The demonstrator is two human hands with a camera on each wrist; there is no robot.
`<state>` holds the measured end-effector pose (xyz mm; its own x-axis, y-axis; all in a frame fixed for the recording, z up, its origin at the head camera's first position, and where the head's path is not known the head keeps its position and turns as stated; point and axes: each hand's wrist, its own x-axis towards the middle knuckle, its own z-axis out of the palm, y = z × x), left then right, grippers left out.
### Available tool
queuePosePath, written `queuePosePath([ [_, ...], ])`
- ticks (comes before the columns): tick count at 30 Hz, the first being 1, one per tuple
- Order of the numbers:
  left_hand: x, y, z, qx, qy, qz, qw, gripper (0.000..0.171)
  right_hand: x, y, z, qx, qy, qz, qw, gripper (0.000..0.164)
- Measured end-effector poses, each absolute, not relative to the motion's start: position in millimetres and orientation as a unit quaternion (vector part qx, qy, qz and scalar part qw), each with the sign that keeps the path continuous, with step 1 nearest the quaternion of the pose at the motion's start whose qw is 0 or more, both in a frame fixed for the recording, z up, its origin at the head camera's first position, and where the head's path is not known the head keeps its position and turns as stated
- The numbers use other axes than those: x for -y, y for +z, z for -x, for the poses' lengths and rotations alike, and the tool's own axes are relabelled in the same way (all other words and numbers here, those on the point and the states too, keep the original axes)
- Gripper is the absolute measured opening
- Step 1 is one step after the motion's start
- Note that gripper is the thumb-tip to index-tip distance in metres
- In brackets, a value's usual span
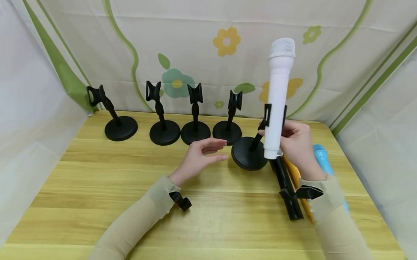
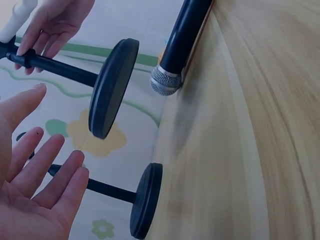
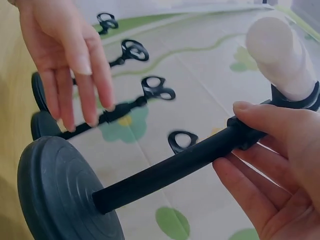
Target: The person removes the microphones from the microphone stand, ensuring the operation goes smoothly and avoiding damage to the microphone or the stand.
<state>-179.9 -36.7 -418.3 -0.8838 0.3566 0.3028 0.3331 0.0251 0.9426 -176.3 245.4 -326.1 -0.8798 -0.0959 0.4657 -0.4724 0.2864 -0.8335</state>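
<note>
My right hand grips the stem of a black microphone stand just below its clip, thumb on one side and fingers on the other. A white microphone sits upright in that clip, head up. In the left wrist view, the round base hangs off the tabletop, tilted. Left of that base is my left hand, with fingers extended and nothing held. The right wrist view shows the stem between thumb and fingertips, with the white microphone's bottom end in the clip.
Several black stands with bare clips, one of them, stand along the table's back edge. At the right lie a black microphone, an orange microphone and a light-blue microphone. A patterned curtain rises behind the wooden table.
</note>
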Motion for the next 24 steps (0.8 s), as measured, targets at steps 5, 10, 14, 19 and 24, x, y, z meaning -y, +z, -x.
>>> queuePosePath([
  [5,33,-414,175,-0.721,0.646,-0.249,0.004,0.045,-228,-331,172,0.774,0.577,-0.212,0.153,0.022],
  [10,31,-413,171,-0.728,0.635,-0.257,-0.001,0.045,-212,-338,169,0.756,0.597,-0.237,0.130,0.026],
  [14,32,-414,168,-0.727,0.633,-0.266,-0.001,0.044,-200,-343,166,0.756,0.597,-0.240,0.119,0.024],
  [19,36,-418,166,-0.737,0.615,-0.280,0.010,0.041,-186,-352,165,0.753,0.604,-0.247,0.087,0.026],
  [24,40,-425,166,-0.743,0.597,-0.302,0.018,0.032,-171,-363,163,0.746,0.611,-0.256,0.067,0.024],
])
